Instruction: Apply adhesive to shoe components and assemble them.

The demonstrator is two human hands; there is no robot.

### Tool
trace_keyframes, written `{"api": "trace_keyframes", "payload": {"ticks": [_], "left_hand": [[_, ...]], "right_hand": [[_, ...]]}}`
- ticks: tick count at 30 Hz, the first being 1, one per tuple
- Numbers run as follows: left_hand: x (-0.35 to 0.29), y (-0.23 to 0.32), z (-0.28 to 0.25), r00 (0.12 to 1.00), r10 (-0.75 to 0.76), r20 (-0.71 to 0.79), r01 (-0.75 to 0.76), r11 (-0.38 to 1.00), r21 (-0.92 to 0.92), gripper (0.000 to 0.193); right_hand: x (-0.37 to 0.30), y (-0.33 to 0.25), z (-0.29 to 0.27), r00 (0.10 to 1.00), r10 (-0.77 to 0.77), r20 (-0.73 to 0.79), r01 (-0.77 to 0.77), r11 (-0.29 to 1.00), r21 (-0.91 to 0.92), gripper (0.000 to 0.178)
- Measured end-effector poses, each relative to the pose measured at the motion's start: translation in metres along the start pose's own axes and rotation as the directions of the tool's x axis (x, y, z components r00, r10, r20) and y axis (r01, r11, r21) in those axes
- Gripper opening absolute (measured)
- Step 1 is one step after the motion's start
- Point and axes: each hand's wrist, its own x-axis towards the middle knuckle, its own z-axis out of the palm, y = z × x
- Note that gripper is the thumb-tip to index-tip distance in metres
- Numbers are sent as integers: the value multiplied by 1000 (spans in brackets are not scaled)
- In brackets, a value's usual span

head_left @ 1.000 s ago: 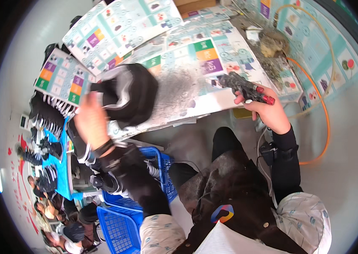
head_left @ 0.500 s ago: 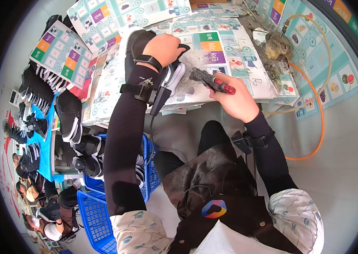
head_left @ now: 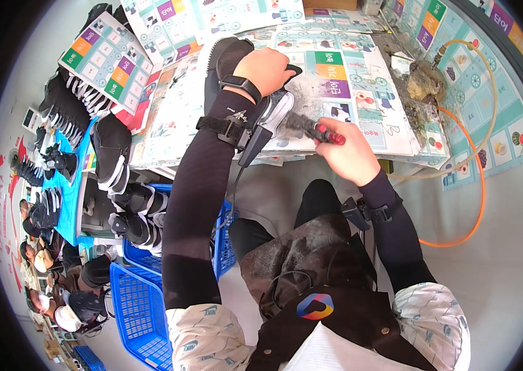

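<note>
On the paper-covered table lies a black shoe (head_left: 217, 62) with a white and grey sole (head_left: 282, 109), tipped on its side. My left hand (head_left: 264, 72) is closed over the shoe's upper and holds it down. Just right of the sole, my right hand (head_left: 349, 151) grips a crusted dark hand tool (head_left: 301, 125) with a red end. The tool's dark tip is smeared by motion and points at the sole. Whether the tip touches the sole, I cannot tell.
Blue baskets (head_left: 141, 312) stand on the floor at left, near more black shoes (head_left: 112, 151). An orange hose (head_left: 479, 185) hangs from the table's right side beside a crusted lump (head_left: 423, 81). Several people sit at far left.
My right hand has brought the tool slightly left, nearer the shoe's sole, and its dark tip is now blurred. The whole view has shifted a little; my left hand keeps its hold.
</note>
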Motion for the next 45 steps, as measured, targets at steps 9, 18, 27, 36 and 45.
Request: {"api": "trace_keyframes", "payload": {"ticks": [9,18,27,36,45], "left_hand": [[7,-14,27,997,82,7,-81,995,-66,28],[4,-33,-1,954,-92,-284,165,955,245,16],[-13,-5,31,771,23,-636,140,969,205,16],[-13,41,49,857,-79,-510,109,994,28,16],[-26,42,47,856,-146,-496,115,989,-92,23]], "right_hand": [[2,38,12,991,17,-131,-4,995,99,32],[-9,25,-8,995,93,-22,-80,939,335,38],[-13,44,-12,991,131,-15,-113,906,408,45],[-23,45,-18,981,190,-46,-157,905,396,47],[-26,50,-18,987,162,-20,-138,892,430,45]]}}
